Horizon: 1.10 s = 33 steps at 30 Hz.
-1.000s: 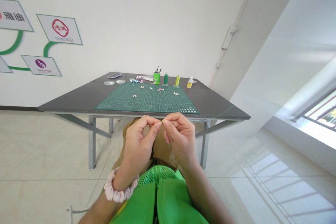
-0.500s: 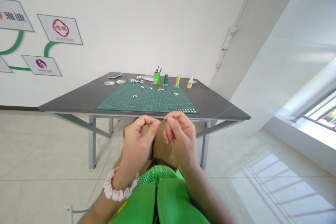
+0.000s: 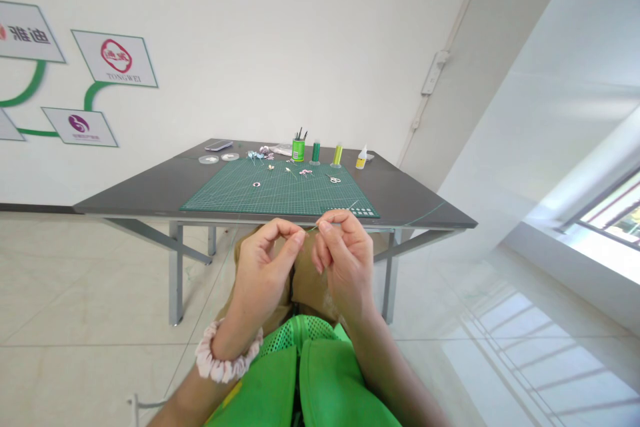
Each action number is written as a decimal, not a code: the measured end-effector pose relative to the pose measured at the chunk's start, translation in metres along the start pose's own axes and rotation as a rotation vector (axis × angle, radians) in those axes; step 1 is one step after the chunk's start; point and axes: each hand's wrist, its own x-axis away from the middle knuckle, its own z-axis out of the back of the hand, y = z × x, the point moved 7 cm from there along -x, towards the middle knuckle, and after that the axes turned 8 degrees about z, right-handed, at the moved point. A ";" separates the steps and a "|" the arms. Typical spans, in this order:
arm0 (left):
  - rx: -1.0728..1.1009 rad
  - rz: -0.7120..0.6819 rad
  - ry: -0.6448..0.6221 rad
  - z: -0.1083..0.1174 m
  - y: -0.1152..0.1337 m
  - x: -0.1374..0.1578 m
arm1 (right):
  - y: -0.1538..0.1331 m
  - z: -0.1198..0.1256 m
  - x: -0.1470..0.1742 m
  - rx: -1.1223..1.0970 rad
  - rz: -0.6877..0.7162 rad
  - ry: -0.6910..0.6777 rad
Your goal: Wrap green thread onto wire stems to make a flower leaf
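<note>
Both hands are raised side by side over my lap, just before the table's near edge. Thumb and forefinger of my left hand (image 3: 267,263) are pinched on one end of a thin green thread (image 3: 311,229). The thread runs a short way across to my right hand (image 3: 345,260), whose thumb and forefinger press together on a thin wire (image 3: 354,205). Part of the wire sticks up past the right fingers toward the mat. What lies inside each pinch is covered by the fingertips.
A green cutting mat (image 3: 235,195) lies on the dark table (image 3: 135,188). On it are white scissors (image 3: 335,180) and several small flower pieces (image 3: 305,173). Behind stand a green can (image 3: 299,149) of tools, two thread spools (image 3: 315,153) and a glue bottle (image 3: 361,158). A phone (image 3: 219,145) lies back left.
The wire now points up and away from my right fingers, where before it lay nearly level across them. My hands have barely shifted.
</note>
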 end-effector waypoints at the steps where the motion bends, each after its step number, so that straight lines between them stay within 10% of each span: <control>1: 0.036 -0.003 -0.004 0.000 0.000 -0.001 | 0.000 0.000 0.000 0.003 -0.001 -0.001; 33: -0.030 -0.019 -0.029 -0.006 -0.006 0.002 | 0.000 -0.002 0.006 0.056 0.013 -0.004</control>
